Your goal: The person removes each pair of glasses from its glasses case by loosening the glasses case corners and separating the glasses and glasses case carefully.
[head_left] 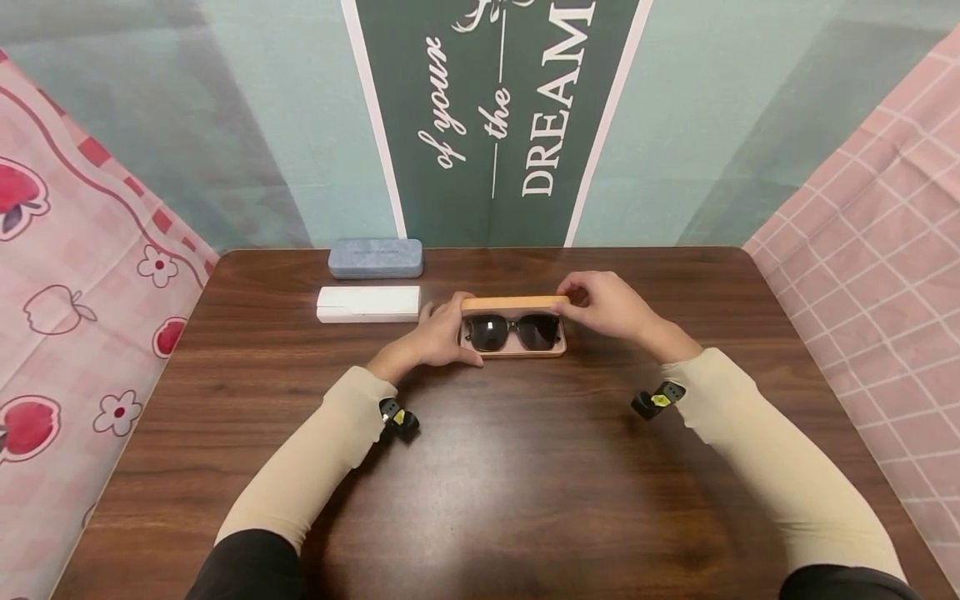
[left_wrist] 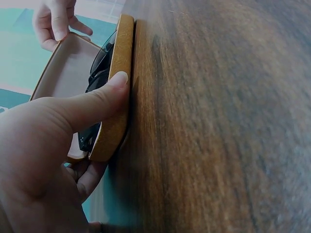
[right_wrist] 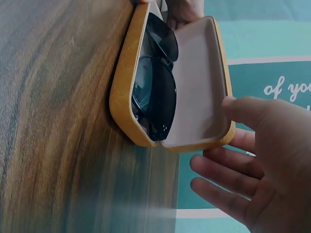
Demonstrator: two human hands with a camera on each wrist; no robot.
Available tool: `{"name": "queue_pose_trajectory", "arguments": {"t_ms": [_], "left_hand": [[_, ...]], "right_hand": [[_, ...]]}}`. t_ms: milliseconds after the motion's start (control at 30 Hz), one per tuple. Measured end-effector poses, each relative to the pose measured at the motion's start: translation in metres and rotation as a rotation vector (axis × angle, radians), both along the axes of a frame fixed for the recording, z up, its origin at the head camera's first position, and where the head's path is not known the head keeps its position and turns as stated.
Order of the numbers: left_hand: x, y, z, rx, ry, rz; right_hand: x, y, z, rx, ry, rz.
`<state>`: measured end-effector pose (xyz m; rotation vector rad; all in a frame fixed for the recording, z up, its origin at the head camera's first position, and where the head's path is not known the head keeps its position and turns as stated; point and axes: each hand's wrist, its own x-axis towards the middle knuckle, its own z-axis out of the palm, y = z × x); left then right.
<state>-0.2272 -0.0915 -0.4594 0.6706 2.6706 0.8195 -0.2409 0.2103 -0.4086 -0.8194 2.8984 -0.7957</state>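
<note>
A yellow-orange glasses case (head_left: 513,354) with a pale lining sits on the table, its lid (right_wrist: 201,82) raised. Inside lie dark sunglasses (head_left: 513,332), lenses facing up. At the case's left end my left hand (head_left: 441,333) grips the base, thumb (left_wrist: 104,99) on the front wall and fingers round behind. My right hand (head_left: 603,304) pinches the lid's right corner between thumb and index finger; in the right wrist view its other fingers (right_wrist: 223,179) extend below the lid.
Left of the case lie a white case (head_left: 367,304) and, behind it, a blue case (head_left: 375,258), both closed. The brown wooden table (head_left: 517,467) ends at a green backdrop with white lettering (head_left: 495,125). Patterned pink cloths hang at both sides.
</note>
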Motion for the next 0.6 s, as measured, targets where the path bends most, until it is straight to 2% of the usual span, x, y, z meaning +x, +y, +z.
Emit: {"name": "queue_pose_trajectory", "arguments": {"t_ms": [267,600], "left_hand": [[0.000,0.000,0.000,0.006,-0.007,0.001],[0.000,0.000,0.003,0.003,-0.012,0.003]], "right_hand": [[0.009,-0.007,0.005,-0.008,0.068,-0.033],[0.018,-0.011,0.005,-0.048,0.253,-0.054]]}}
